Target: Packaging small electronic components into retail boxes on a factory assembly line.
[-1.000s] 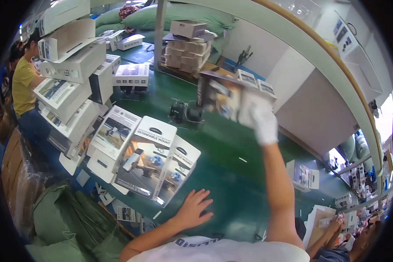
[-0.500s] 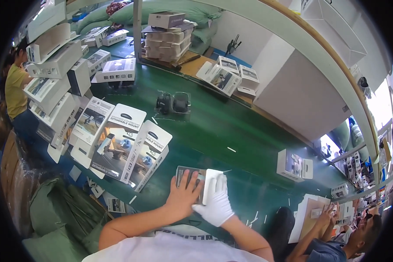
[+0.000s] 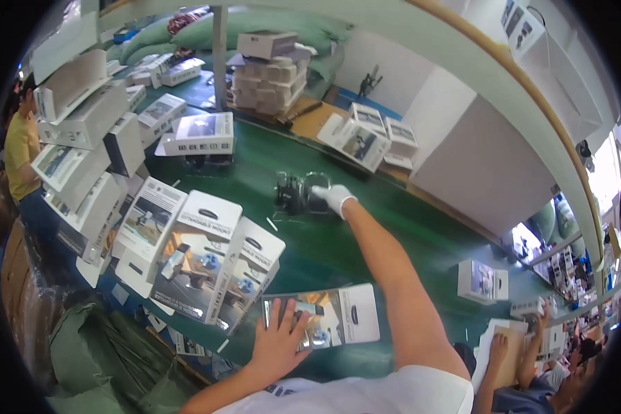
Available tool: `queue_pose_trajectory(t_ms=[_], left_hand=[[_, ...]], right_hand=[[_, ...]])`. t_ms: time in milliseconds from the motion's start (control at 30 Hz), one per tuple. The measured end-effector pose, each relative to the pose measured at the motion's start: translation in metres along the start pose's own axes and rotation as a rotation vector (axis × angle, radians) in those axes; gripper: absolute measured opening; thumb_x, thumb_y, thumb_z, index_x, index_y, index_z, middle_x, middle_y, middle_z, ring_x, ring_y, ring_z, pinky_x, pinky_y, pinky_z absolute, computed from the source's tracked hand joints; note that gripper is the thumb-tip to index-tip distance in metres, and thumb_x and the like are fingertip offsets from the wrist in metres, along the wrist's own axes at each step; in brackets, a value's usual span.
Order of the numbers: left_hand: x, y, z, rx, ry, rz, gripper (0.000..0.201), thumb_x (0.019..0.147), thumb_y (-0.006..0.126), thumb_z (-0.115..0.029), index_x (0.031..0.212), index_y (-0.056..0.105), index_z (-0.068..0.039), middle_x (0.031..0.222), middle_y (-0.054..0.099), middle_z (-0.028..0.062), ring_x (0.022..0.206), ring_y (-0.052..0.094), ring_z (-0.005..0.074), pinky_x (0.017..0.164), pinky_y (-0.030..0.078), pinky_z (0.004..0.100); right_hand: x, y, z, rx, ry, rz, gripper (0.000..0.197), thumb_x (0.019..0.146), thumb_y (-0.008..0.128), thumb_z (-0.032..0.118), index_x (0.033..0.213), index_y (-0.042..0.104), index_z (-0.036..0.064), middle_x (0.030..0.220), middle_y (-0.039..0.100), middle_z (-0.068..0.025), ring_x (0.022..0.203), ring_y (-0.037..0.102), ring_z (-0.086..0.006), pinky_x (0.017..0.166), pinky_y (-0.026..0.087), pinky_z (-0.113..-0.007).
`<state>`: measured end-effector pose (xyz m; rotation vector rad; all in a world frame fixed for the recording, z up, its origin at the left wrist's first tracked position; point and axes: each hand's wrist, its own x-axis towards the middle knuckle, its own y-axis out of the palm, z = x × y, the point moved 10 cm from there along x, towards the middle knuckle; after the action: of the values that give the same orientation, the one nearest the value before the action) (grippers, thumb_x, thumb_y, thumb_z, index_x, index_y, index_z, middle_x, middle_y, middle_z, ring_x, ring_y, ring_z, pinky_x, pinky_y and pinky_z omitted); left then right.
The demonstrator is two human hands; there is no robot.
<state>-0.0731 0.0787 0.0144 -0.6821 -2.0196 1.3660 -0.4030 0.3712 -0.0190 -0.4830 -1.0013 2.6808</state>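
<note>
My bare left hand (image 3: 280,338) lies flat, fingers spread, on a printed carton (image 3: 331,317) at the table's near edge. The carton's white end flap (image 3: 361,314) with a dark slot points right. My right hand (image 3: 336,199), in a white glove, is stretched far forward. Its fingertips overlap the right side of a clear plastic tray (image 3: 319,181) holding a black mount (image 3: 291,196). Blur hides whether those fingers grip the tray or only touch it. Just left of the carton, printed cartons (image 3: 193,259) with slotted flaps lean together.
More cartons (image 3: 83,114) are piled at the left. A carton (image 3: 481,281) stands at the right of the green table (image 3: 393,238). Flat white stock (image 3: 265,86) is stacked on the back shelf under a curved frame rail (image 3: 497,52). A co-worker's hands (image 3: 498,345) work at lower right.
My right hand has left the carton and reached forward to the plastic tray. The carton's flap now lies out to the right, with my left hand still on the carton. The view has shifted somewhat.
</note>
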Motion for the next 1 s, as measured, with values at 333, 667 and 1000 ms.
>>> queue_pose_trajectory(t_ms=[333, 667, 1000], left_hand=[[0.018, 0.001, 0.006, 0.051, -0.022, -0.014, 0.095, 0.080, 0.085, -0.047, 0.159, 0.047, -0.010, 0.173, 0.028, 0.0267, 0.158, 0.026, 0.0540, 0.104, 0.041, 0.0636], [0.016, 0.000, -0.029, 0.096, 0.393, 0.114, 0.098, 0.081, 0.085, -0.049, 0.161, 0.043, -0.011, 0.175, 0.025, 0.0237, 0.159, 0.024, 0.0517, 0.107, 0.039, 0.0641], [-0.003, -0.001, -0.016, 0.091, 0.167, 0.062, 0.097, 0.083, 0.083, -0.050, 0.161, 0.042, -0.010, 0.175, 0.025, 0.0233, 0.159, 0.024, 0.0507, 0.106, 0.038, 0.0655]], right_hand=[[-0.346, -0.118, -0.168, 0.847, 0.174, -0.639, 0.040, 0.102, 0.067, 0.018, 0.132, 0.059, -0.0066, 0.112, 0.072, -0.0179, 0.089, 0.070, -0.0206, 0.083, 0.060, -0.031], [-0.409, -0.019, -0.174, 0.329, 0.182, 0.003, 0.045, 0.100, 0.067, 0.012, 0.142, 0.058, -0.0003, 0.131, 0.069, -0.0183, 0.111, 0.069, -0.0287, 0.105, 0.055, -0.038], [-0.395, 0.004, -0.132, 0.296, -0.133, 0.389, 0.054, 0.097, 0.070, 0.012, 0.149, 0.059, 0.0042, 0.140, 0.069, -0.0171, 0.117, 0.069, -0.0318, 0.109, 0.053, -0.039]])
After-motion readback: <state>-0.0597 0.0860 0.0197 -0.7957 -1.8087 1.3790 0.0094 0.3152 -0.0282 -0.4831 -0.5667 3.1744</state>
